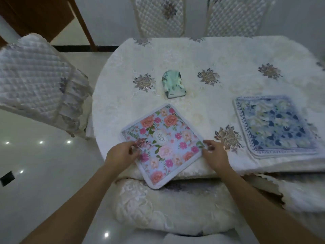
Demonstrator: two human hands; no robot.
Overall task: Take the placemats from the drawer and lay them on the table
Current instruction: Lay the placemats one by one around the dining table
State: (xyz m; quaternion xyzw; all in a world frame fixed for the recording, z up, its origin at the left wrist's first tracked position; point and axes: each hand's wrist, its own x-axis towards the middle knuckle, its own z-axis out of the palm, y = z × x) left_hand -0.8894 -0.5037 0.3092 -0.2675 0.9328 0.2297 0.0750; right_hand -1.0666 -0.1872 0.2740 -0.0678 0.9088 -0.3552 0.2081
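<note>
Table (123, 81) under white embroidered tablecloth (237, 53). Pink floral placemat (163, 145) at near edge, one corner overhanging. Blue floral placemat (274, 125) toward right edge. Green pouch (173, 85) near centre.

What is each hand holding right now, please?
Left hand: pinching the left corner of the pink floral placemat.
Right hand: pinching its right corner.

Mint-green patterned fabric pouch (174, 87) lies toward the far left edge of the cream embroidered tablecloth (193, 55); a white quilted chair (35, 81) stands beyond that edge.
</note>
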